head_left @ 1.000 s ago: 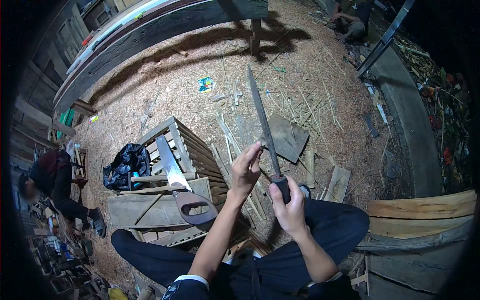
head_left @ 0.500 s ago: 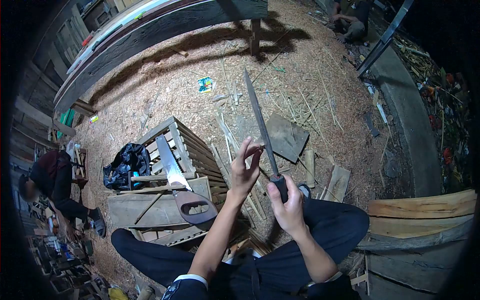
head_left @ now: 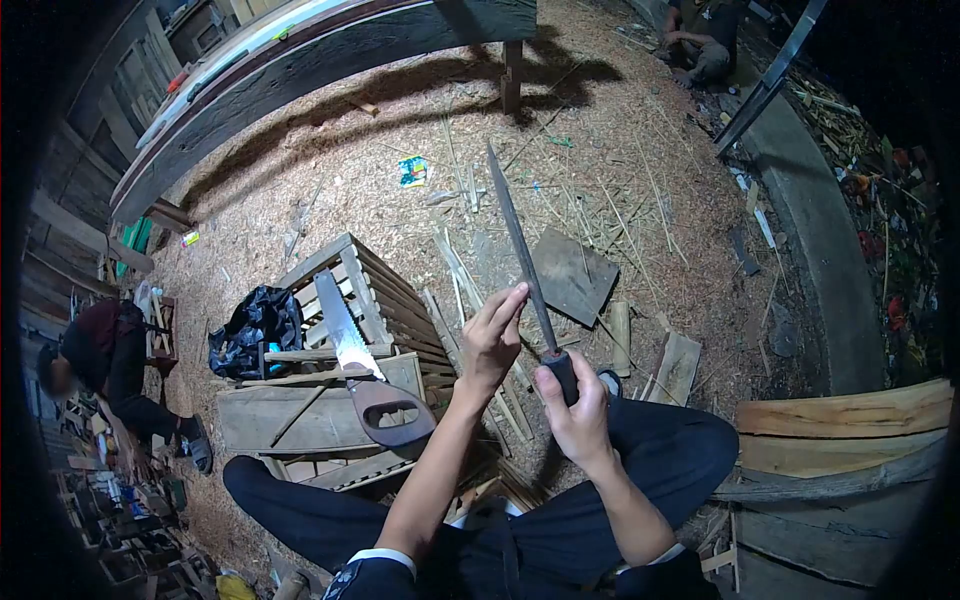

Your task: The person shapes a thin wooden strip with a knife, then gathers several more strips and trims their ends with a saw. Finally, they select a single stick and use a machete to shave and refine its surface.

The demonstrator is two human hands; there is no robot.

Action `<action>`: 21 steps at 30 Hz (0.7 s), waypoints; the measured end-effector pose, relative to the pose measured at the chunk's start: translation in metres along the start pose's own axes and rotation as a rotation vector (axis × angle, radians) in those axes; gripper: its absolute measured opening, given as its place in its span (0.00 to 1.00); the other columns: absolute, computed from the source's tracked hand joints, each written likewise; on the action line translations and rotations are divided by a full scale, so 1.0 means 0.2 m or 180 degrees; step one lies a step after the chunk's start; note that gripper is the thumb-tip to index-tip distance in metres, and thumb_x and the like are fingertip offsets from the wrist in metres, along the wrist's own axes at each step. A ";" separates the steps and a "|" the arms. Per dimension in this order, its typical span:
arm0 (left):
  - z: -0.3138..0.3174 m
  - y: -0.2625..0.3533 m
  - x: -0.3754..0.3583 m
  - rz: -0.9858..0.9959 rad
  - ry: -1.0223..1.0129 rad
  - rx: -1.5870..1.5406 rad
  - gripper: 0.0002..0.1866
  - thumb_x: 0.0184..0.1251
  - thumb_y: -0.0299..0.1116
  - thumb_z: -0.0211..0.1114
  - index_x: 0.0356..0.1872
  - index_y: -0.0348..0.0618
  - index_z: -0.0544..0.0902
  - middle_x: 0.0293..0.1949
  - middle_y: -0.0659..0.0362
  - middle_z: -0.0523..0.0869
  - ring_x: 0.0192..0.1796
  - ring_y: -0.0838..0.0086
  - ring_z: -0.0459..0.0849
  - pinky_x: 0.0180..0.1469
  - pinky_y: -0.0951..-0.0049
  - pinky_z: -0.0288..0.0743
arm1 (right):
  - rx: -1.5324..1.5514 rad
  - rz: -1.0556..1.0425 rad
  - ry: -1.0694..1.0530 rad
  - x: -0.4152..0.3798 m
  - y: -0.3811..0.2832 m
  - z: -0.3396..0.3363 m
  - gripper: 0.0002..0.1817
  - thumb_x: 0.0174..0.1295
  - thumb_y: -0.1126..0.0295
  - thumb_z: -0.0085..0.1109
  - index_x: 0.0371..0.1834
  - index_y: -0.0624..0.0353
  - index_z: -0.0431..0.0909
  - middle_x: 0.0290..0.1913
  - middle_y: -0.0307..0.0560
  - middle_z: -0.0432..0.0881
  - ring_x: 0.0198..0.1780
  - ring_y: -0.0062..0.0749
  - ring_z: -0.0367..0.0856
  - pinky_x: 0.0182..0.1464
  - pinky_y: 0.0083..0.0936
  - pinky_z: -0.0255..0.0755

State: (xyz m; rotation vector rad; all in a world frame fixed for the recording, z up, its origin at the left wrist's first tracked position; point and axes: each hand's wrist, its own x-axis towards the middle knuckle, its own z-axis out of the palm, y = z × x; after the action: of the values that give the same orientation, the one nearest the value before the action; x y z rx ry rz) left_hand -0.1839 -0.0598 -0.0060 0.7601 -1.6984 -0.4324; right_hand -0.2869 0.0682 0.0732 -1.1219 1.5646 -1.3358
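Observation:
My right hand (head_left: 578, 408) is wrapped round the dark handle of a long tapering file (head_left: 519, 238), whose pointed blade slants up and away over the floor. My left hand (head_left: 490, 340) is closed, thumb and fingertips pressed together right beside the file's blade. Whatever is between those fingertips, if anything, is too small or hidden to make out. Left of my left forearm, a handsaw (head_left: 345, 335) with a brown wooden handle lies across a slatted wooden crate (head_left: 372, 290).
A black plastic bag (head_left: 255, 330) lies by the crate. Boards (head_left: 845, 425) are stacked at right; a flat wood piece (head_left: 570, 275) lies ahead on shavings. A long bench (head_left: 330, 75) stands at the back. One person (head_left: 115, 365) bends at left, another (head_left: 705, 40) sits far right.
The fingers of my left hand, spread half a second ago, have come together at the blade. My right hand and the file have barely moved.

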 end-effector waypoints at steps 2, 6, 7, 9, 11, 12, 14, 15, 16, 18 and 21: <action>0.00 0.00 0.00 -0.0041 -0.0042 -0.0045 0.27 0.62 0.12 0.68 0.62 0.46 0.83 0.50 0.50 0.90 0.46 0.56 0.92 0.45 0.65 0.86 | -0.0280 -0.0276 0.0110 0.01 -0.01 0.00 0.17 0.75 0.57 0.63 0.46 0.61 0.77 0.24 0.33 0.74 0.25 0.16 0.70 0.28 0.21 0.65; -0.01 0.00 -0.01 -0.0079 -0.0085 -0.0011 0.27 0.62 0.12 0.68 0.62 0.46 0.83 0.49 0.49 0.90 0.46 0.56 0.92 0.46 0.65 0.86 | -0.0376 -0.0318 0.0122 0.01 -0.03 -0.01 0.18 0.75 0.56 0.62 0.47 0.63 0.77 0.25 0.36 0.75 0.26 0.20 0.71 0.31 0.24 0.66; -0.01 0.00 0.00 -0.0038 -0.0086 -0.0038 0.28 0.63 0.13 0.68 0.64 0.45 0.82 0.49 0.48 0.90 0.47 0.57 0.92 0.46 0.66 0.86 | -0.0388 -0.0338 0.0138 0.01 -0.04 0.00 0.18 0.75 0.56 0.62 0.46 0.63 0.77 0.25 0.36 0.75 0.26 0.20 0.71 0.31 0.25 0.66; 0.00 0.00 -0.01 0.0002 -0.0084 -0.0069 0.29 0.64 0.13 0.68 0.66 0.44 0.80 0.49 0.48 0.90 0.48 0.58 0.92 0.47 0.66 0.86 | -0.0405 -0.0359 0.0153 0.01 -0.05 0.00 0.18 0.75 0.55 0.62 0.46 0.63 0.76 0.25 0.37 0.74 0.26 0.21 0.71 0.30 0.26 0.66; 0.02 0.00 -0.03 -0.0570 0.0092 -0.0665 0.32 0.65 0.14 0.69 0.70 0.43 0.75 0.50 0.47 0.90 0.50 0.60 0.92 0.49 0.66 0.86 | -0.0334 -0.0157 0.0128 0.01 -0.04 0.00 0.18 0.75 0.55 0.61 0.44 0.62 0.75 0.24 0.39 0.73 0.26 0.22 0.70 0.30 0.28 0.66; 0.01 0.00 -0.03 -0.0568 0.0090 -0.0668 0.32 0.65 0.14 0.69 0.70 0.43 0.75 0.50 0.47 0.90 0.50 0.60 0.92 0.49 0.66 0.86 | -0.0334 -0.0158 0.0132 0.01 -0.04 0.00 0.18 0.75 0.55 0.61 0.44 0.62 0.75 0.24 0.39 0.73 0.26 0.22 0.70 0.30 0.28 0.66; -0.01 -0.01 -0.02 -0.0415 -0.0148 -0.0477 0.36 0.66 0.12 0.69 0.75 0.39 0.68 0.49 0.50 0.90 0.51 0.70 0.91 0.54 0.72 0.85 | -0.0393 -0.0260 0.0116 0.02 -0.03 0.00 0.18 0.76 0.55 0.60 0.43 0.62 0.74 0.24 0.39 0.72 0.25 0.24 0.70 0.30 0.30 0.65; 0.00 -0.01 -0.02 -0.0412 -0.0144 -0.0476 0.36 0.66 0.12 0.69 0.75 0.39 0.68 0.49 0.50 0.90 0.51 0.70 0.91 0.54 0.72 0.85 | -0.0394 -0.0265 0.0113 0.02 -0.04 0.00 0.18 0.76 0.55 0.60 0.43 0.62 0.74 0.24 0.39 0.72 0.25 0.24 0.70 0.30 0.30 0.65; -0.01 -0.01 -0.02 -0.0441 -0.0134 -0.0505 0.35 0.65 0.13 0.69 0.74 0.41 0.70 0.50 0.48 0.90 0.52 0.66 0.92 0.53 0.70 0.85 | -0.0349 -0.0209 0.0082 0.02 -0.04 0.00 0.18 0.76 0.56 0.60 0.43 0.62 0.73 0.24 0.39 0.72 0.26 0.24 0.70 0.30 0.30 0.65; -0.02 -0.01 -0.02 -0.0468 -0.0119 -0.0523 0.34 0.65 0.14 0.70 0.73 0.42 0.72 0.51 0.46 0.90 0.52 0.62 0.92 0.52 0.67 0.85 | -0.0299 -0.0157 0.0039 0.02 -0.05 0.00 0.18 0.76 0.56 0.60 0.43 0.62 0.73 0.24 0.40 0.72 0.26 0.24 0.70 0.30 0.30 0.66; -0.03 0.00 -0.01 -0.0604 -0.0240 -0.0437 0.34 0.64 0.14 0.70 0.72 0.42 0.73 0.51 0.46 0.90 0.52 0.62 0.92 0.52 0.67 0.86 | -0.0315 -0.0281 0.0107 0.02 -0.04 0.01 0.18 0.76 0.56 0.59 0.43 0.62 0.73 0.24 0.40 0.72 0.27 0.23 0.70 0.31 0.29 0.66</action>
State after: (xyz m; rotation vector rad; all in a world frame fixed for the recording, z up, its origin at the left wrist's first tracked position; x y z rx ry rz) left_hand -0.1785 -0.0580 -0.0072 0.8153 -1.6533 -0.7100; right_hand -0.2859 0.0627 0.0802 -1.2476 1.6374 -1.3535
